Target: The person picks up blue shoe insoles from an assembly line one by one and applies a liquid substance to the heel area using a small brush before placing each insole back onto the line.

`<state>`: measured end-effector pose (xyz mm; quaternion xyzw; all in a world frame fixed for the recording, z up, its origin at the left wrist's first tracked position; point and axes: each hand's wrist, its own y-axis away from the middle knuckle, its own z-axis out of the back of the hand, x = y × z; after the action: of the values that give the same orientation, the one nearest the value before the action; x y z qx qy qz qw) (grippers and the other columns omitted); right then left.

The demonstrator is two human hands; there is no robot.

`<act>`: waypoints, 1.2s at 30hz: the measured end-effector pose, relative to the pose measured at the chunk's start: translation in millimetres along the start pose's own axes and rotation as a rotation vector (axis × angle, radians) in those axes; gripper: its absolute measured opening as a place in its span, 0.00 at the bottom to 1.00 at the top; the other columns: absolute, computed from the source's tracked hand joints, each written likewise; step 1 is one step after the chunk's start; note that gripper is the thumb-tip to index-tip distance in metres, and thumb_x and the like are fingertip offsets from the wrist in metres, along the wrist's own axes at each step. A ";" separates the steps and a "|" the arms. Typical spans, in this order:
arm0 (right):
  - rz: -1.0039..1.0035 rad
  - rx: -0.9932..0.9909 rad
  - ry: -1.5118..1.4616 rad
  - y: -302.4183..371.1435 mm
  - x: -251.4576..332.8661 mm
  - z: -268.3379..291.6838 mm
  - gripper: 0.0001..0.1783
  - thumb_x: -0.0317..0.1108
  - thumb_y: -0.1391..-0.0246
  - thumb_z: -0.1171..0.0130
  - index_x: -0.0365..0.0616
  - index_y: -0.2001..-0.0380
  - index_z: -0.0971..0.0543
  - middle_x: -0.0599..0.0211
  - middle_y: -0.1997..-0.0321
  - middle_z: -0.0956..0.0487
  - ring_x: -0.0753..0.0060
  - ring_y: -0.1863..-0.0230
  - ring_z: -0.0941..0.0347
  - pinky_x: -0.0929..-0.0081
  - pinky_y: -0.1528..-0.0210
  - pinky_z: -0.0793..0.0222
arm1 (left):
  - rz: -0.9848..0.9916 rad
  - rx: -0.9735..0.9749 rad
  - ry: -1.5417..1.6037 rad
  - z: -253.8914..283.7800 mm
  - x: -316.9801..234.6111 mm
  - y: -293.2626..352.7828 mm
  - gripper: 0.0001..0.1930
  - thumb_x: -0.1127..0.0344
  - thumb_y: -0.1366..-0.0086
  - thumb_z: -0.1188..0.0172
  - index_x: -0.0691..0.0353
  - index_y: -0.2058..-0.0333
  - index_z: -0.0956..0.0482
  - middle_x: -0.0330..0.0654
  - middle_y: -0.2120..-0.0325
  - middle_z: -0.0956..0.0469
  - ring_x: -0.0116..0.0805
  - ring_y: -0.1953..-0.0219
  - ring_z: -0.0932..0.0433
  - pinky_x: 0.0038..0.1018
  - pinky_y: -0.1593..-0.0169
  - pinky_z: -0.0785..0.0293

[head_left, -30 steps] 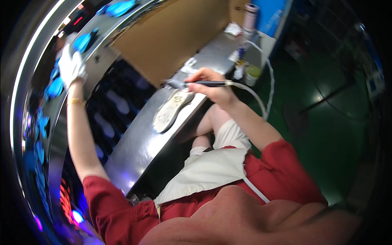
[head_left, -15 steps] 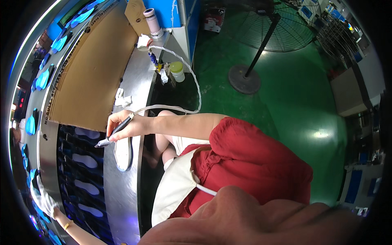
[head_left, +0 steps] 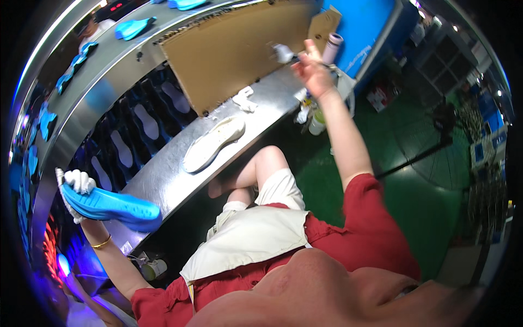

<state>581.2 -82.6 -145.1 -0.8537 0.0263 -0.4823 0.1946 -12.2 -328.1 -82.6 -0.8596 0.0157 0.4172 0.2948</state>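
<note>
My left hand (head_left: 79, 188), in a white glove, is closed round one end of a blue shoe sole (head_left: 117, 205), which hangs over the near left end of the metal bench (head_left: 158, 188). A white shoe sole (head_left: 215, 144) lies on the bench between my hands. My bare right hand (head_left: 315, 72) is raised at the bench's far right end with its fingers partly spread. A pen-shaped tool (head_left: 283, 53) with a dark handle and a pale tip, smeared by motion, sits in its fingers. Part of the handle is hidden behind the hand.
A cardboard sheet (head_left: 239, 54) stands along the bench's back. White crumpled cloth (head_left: 245, 100) lies before it. Blue soles (head_left: 133, 28) ride a curved conveyor, and pale soles (head_left: 146, 121) sit on a dark rack below. A pink bottle (head_left: 332, 48) stands far right.
My view has turned. My left hand has come from the conveyor to the bench with a blue sole. My right hand has moved away from the white sole toward the bench's far right end.
</note>
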 end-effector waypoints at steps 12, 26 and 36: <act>-0.198 0.044 0.246 -97.0 1.5 33.5 0.52 0.33 0.45 0.39 0.48 0.31 0.66 0.59 0.57 0.23 0.70 0.62 0.22 0.79 0.65 0.29 | -0.051 -0.469 0.334 -13.2 41.8 66.6 0.29 0.53 0.26 0.70 0.71 0.38 0.45 0.36 0.89 0.40 0.26 0.85 0.43 0.21 0.77 0.40; -0.439 0.283 0.140 -112.2 -150.8 -94.2 0.43 0.33 0.45 0.39 0.56 0.32 0.50 0.63 0.55 0.23 0.72 0.63 0.22 0.81 0.63 0.27 | 0.007 -0.512 0.823 -21.4 156.5 77.7 0.28 0.48 0.31 0.61 0.62 0.40 0.36 0.32 0.90 0.39 0.23 0.86 0.40 0.19 0.77 0.39; -0.481 0.370 0.179 -49.0 -142.5 -109.7 0.33 0.28 0.46 0.40 0.48 0.37 0.38 0.64 0.54 0.23 0.76 0.64 0.23 0.84 0.62 0.28 | -0.091 -0.911 0.755 -83.0 182.9 80.4 0.49 0.24 0.46 0.56 0.59 0.38 0.43 0.63 0.42 0.40 0.64 0.43 0.35 0.68 0.42 0.46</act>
<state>406.7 -37.9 -193.1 -0.7395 -0.2478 -0.5845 0.2239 143.7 -397.7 -215.5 -0.9883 -0.0978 0.0343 -0.1123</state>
